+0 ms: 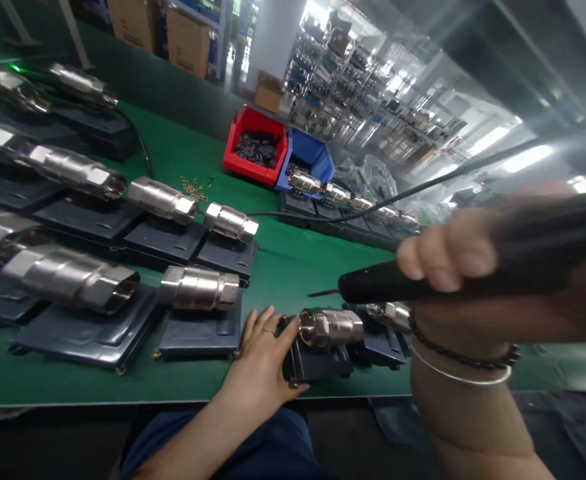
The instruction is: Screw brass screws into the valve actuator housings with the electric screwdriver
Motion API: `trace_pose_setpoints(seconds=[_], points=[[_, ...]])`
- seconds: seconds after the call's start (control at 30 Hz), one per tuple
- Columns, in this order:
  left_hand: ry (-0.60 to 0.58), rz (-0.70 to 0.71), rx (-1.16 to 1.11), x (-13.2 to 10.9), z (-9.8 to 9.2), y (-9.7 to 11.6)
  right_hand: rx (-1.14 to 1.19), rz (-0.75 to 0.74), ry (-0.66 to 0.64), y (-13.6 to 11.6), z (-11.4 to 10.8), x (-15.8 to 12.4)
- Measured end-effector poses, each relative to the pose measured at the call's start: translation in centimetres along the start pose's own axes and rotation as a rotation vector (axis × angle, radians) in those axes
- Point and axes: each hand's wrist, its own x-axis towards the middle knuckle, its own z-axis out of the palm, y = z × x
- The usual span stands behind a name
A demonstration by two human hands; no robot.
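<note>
My left hand [263, 357] rests on the green table with fingers spread, the thumb side against a dark blue base [314, 363] that carries a shiny metal cylinder [331, 327]. Close to the camera, my right hand [453, 257] is closed around a black electric screwdriver [397, 283]. The screwdriver's thin bit [323, 293] points left, just above that cylinder. A black cable [423, 187] runs up and right from the tool. My right wrist wears a dark bead bracelet and a silver bangle [460, 373].
Several more metal cylinders on dark blue bases [197, 290] lie in rows across the green table [293, 260]. At the back stand a red bin [255, 143] and a blue bin [310, 157]. Small brass screws [195, 189] lie scattered. Cardboard boxes and shelving fill the background.
</note>
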Motion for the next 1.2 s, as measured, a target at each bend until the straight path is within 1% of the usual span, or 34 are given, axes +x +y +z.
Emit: trace_pose_setpoints(seconds=[0.07, 0.13, 0.23, 0.53, 0.73, 0.83, 0.97, 1.2], points=[[0.012, 0.012, -0.006, -0.1, 0.3, -0.1, 0.124, -0.026, -0.058, 2.8, 1.5, 0.7], [0.031, 0.023, -0.009, -0.2, 0.4, -0.2, 0.186, 0.028, -0.089, 5.0, 2.3, 1.1], [0.070, 0.050, -0.014, -0.3, 0.5, -0.2, 0.214, 0.093, -0.091, 6.6, 2.3, 1.3], [0.057, 0.047, -0.054, -0.2, 0.3, -0.1, 0.231, 0.118, -0.089, 6.3, 1.9, 1.8], [0.047, 0.045, -0.056, -0.4, 0.4, -0.1, 0.229, 0.103, -0.166, 6.4, 2.1, 1.6], [0.033, 0.035, -0.060, -0.3, 0.4, 0.0, 0.258, 0.122, -0.220, 6.4, 2.3, 1.8], [0.014, 0.033, -0.071, -0.3, 0.2, 0.1, 0.285, 0.134, -0.238, 6.5, 2.2, 2.1], [0.057, 0.041, -0.066, -0.1, 0.0, 0.2, 0.313, 0.143, -0.330, 6.6, 2.1, 2.2]])
